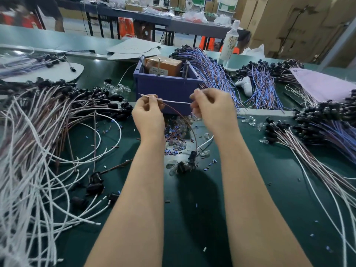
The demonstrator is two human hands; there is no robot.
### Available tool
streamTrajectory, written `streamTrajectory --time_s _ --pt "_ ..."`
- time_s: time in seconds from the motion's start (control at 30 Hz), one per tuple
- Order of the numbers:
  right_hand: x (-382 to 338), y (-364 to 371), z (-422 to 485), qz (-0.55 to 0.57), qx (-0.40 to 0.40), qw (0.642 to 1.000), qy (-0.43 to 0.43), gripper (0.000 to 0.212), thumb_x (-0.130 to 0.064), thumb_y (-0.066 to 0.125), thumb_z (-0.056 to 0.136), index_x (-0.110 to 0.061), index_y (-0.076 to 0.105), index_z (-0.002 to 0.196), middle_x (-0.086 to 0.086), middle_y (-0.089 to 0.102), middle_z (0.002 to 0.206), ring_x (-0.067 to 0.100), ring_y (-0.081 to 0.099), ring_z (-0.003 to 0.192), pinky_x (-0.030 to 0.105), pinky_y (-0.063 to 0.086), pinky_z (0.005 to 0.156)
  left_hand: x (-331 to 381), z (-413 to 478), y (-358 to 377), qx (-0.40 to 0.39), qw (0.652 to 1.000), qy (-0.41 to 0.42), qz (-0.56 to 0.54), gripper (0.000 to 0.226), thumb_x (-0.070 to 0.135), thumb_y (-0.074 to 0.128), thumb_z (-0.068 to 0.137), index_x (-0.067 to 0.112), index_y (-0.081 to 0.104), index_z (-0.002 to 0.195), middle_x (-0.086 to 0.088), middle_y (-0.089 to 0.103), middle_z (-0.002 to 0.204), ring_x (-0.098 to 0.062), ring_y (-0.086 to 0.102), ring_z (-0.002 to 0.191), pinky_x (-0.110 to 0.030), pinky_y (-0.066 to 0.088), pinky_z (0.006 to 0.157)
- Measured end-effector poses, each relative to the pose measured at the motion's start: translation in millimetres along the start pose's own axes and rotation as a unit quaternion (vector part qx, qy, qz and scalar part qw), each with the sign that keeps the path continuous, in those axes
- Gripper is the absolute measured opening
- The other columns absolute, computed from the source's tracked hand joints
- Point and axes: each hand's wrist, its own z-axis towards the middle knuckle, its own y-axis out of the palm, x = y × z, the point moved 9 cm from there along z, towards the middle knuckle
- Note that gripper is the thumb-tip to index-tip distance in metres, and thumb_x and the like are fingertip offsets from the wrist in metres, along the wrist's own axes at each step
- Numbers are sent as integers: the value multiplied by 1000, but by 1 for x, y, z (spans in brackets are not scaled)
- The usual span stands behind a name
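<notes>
Green matte bench (192,218) lies closest. Above it a black socket (192,157) hangs from a thin brown lead (185,120). Left hand (148,112) and right hand (210,106) each pinch the white braided wire (173,102), held taut in front of the purple box (167,85). It is best kept straight, with the grips close together.

Bright overhead light, soft arm shadows, blurred, warped edges.
</notes>
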Motion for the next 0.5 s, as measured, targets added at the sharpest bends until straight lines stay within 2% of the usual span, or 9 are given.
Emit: streamTrajectory --time_s 0.03,0.1,0.13,0.17,0.23,0.33,0.5 --pt "-8 -2 2 -53 11 998 -39 21 -25 52 97 -13 68 103 -1 71 92 6 64 83 21 50 80 2 1 0 0 1000 3 4 27 15 46 99 22 54 74 9 59 69 0 55 61 -21 45 66" --pt "-5 20 1 -129 -60 988 -64 32 -28 49 98 -14 60 124 -1 64 120 10 57 110 20 40 94 7 2 3 -7 1000 17 10 27 13 46 99 21 55 75 8 59 69 1 54 60 -18 45 63" --pt "4 34 -1 -144 -93 983 -58 34 -28 47 99 -13 58 127 2 62 125 14 55 115 22 39 97 10 2 5 -11 999 27 13 26 13 47 99 21 56 76 7 59 69 2 54 59 -17 45 62" --pt "11 44 -3 -148 -103 982 -51 33 -27 46 99 -12 59 126 5 63 124 17 55 114 26 40 97 12 1 6 -14 999 36 15 25 12 48 99 20 57 77 7 59 69 3 54 57 -17 46 62" --pt "18 54 -5 -131 -77 987 -48 28 -23 47 99 -10 66 115 9 68 109 23 60 102 31 44 86 14 0 8 -21 999 45 15 18 12 51 97 16 59 81 7 60 69 4 55 54 -15 47 61" --pt "25 55 -5 -55 -26 997 -38 21 -18 53 96 -8 71 95 4 69 84 19 61 80 27 41 69 9 -3 13 -57 997 38 47 7 14 57 94 11 62 91 5 62 73 -1 56 61 -17 48 63" --pt "43 52 -6 44 19 999 18 23 -20 54 95 -10 73 90 -1 68 76 15 62 76 24 46 66 -9 -9 29 -152 973 1 173 12 17 59 93 14 69 88 2 68 81 -13 64 80 -26 52 78"
